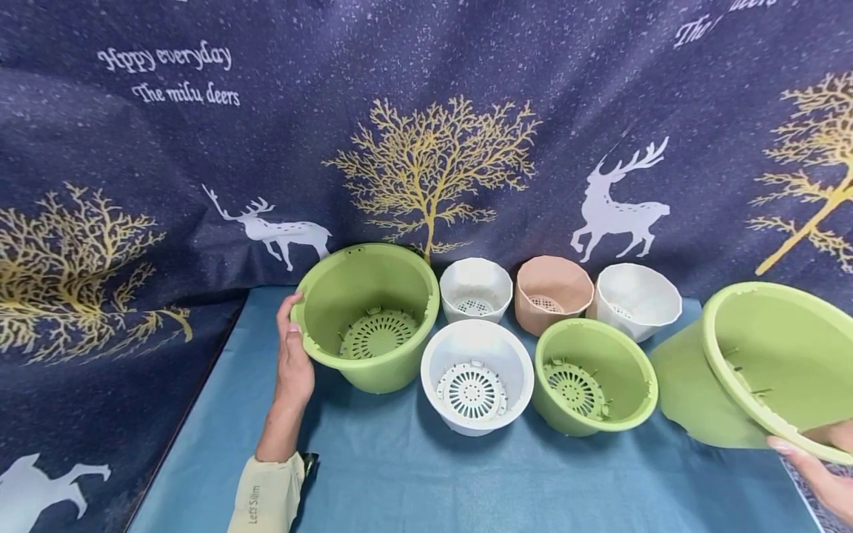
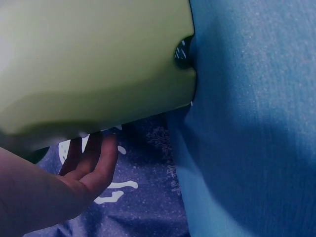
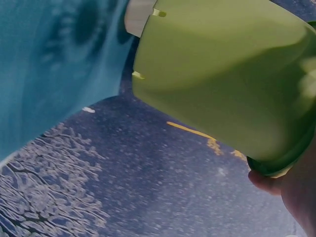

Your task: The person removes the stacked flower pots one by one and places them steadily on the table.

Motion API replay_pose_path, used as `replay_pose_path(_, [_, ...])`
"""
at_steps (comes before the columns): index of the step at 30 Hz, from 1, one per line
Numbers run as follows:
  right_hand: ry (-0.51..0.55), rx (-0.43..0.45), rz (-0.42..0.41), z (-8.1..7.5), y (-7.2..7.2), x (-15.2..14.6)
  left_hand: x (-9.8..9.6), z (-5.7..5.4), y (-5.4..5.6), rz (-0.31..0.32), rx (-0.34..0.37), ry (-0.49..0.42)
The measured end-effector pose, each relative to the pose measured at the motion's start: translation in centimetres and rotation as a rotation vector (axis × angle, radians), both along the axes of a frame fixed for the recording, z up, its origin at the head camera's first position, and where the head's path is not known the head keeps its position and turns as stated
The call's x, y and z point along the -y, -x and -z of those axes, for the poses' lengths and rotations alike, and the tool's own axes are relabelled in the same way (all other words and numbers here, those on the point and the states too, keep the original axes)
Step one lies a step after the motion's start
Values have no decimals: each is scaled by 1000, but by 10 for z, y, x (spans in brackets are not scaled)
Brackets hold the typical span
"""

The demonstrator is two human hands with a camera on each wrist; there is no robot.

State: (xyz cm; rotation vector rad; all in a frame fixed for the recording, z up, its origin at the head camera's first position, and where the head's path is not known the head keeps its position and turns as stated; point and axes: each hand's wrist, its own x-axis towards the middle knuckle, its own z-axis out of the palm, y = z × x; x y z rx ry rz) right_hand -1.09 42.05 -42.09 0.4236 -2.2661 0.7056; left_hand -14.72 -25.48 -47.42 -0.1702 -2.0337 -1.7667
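At the left of the head view a large green plastic flowerpot (image 1: 366, 377) stands with its slotted bottom showing. My left hand (image 1: 296, 363) lies against the outer side of its rim. The left wrist view shows the loosely bent fingers (image 2: 101, 165) touching that wall from outside. At the far right, my right hand (image 1: 818, 477) grips the rim of another large green flowerpot (image 1: 686, 389), with the thumb outside and fingers inside. That pot is tilted, its mouth facing right; in the right wrist view its outer wall (image 3: 212, 74) fills the upper right.
Between the large pots stand a round white pot (image 1: 440, 403) and a smaller green pot (image 1: 560, 411). Behind them are a white faceted pot (image 1: 476, 270), a pinkish-brown one (image 1: 533, 314) and another white one (image 1: 643, 296). A blue cloth (image 1: 426, 481) covers the table; a printed curtain (image 1: 426, 59) hangs behind.
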Motion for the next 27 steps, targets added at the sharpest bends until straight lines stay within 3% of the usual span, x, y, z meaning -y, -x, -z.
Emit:
replay_pose_path(3, [-79,-54,-1,3,5,-2,0,0,0,7,-4,-7])
replay_pose_path(6, [-85,-109,2,6,9,2,-1,0,0,14,-13,-21])
replay_pose_path(11, [-1,-93,9,20,11,7,0,0,1,12,-4,-21])
replay_pose_path(16, [12,-72,3,30,12,6,0,1,0,14,9,-30])
replay_pose_path(27, [-9,-154,36,36,19,12,0,-1,-1,8,16,-16])
